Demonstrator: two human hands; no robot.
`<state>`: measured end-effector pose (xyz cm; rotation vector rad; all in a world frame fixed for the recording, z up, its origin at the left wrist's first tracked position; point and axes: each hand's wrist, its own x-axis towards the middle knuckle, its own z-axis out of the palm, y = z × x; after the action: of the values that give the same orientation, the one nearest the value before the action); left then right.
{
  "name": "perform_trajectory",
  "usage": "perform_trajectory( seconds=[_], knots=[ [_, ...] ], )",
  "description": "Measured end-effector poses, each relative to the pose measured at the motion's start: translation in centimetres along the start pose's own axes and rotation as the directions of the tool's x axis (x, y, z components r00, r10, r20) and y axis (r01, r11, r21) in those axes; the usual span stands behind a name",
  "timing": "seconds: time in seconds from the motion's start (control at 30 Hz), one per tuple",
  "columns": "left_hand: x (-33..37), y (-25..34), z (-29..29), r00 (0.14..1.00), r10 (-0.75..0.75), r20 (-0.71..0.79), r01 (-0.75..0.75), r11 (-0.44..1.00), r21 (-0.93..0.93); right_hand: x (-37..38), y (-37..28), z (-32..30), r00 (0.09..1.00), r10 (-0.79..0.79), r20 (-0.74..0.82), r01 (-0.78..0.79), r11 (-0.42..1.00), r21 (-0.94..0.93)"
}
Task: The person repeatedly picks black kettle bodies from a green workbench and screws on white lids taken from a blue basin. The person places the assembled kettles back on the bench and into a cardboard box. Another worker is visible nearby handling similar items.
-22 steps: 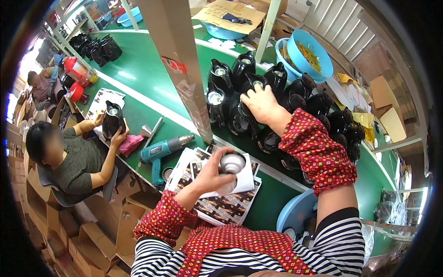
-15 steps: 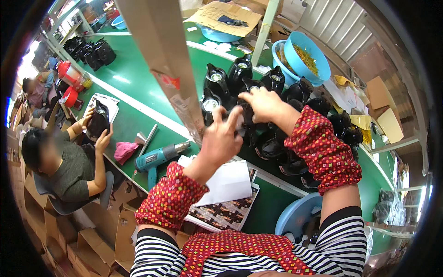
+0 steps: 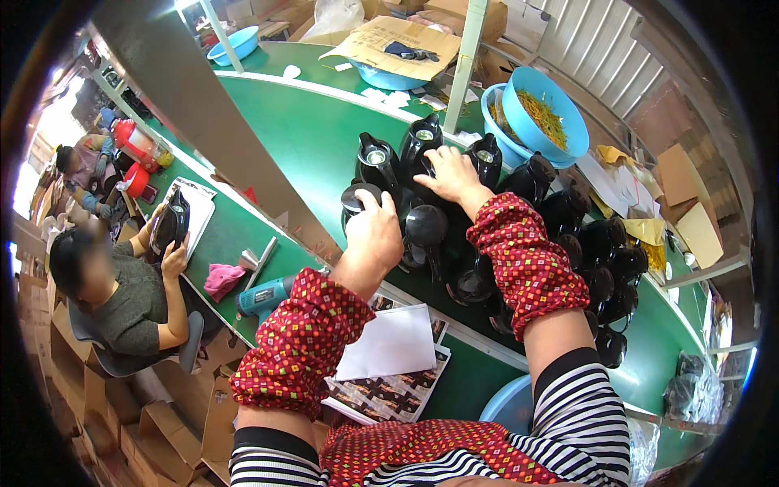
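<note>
heat gun (image 3: 264,298) left of papers (image 3: 389,347); jugs (image 3: 426,226) behind, rightward

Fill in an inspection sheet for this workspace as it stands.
Surface: green worktop, glossy in places.
Job's things: clustered black pots, at least two showing silvery mouths.
Clutter: teal heat gun, pink cloth, printed sheets under white paper.
Left hand: fingers at a dark round lid; grip unclear.
Right hand: over the pots, fingers bent; grip unclear.
Cables: nothing seen.
Surroundings: seated coworker holding another black pot, blue basin of yellow strips, cardboard boxes.
</note>
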<state>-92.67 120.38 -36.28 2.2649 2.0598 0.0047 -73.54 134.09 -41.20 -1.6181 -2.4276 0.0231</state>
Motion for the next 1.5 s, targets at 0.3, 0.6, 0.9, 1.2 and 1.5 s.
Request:
perform_trajectory(
  seconds=[0.3,0.6,0.9,1.2,1.5],
  knots=[
    [-0.5,2.0,-3.6,0.820,-0.128,-0.558,-0.393,0.583,-0.711,-3.0,-1.4,-5.3,0.995,-0.070,-0.067,0.096,0.619,0.780],
    [3.0,5.3,-2.0,0.659,-0.112,-0.744,-0.601,0.516,-0.610,-8.2,0.0,-9.5,0.978,-0.146,0.151,-0.156,-0.024,0.987],
    [2.8,-0.3,4.5,0.878,-0.082,-0.472,-0.045,0.967,-0.252,-0.3,12.6,-1.9,0.954,0.223,-0.199,-0.217,0.975,0.055],
    [0.3,-0.1,5.5,0.836,-0.063,-0.546,-0.167,0.917,-0.362,0.4,13.9,-2.3,0.980,0.167,0.108,-0.158,0.984,-0.088],
    [-15.6,-1.1,14.2,0.870,0.162,-0.466,-0.455,0.630,-0.629,3.6,15.1,-7.5,0.840,0.053,0.540,0.029,0.989,-0.143]
  ],
)
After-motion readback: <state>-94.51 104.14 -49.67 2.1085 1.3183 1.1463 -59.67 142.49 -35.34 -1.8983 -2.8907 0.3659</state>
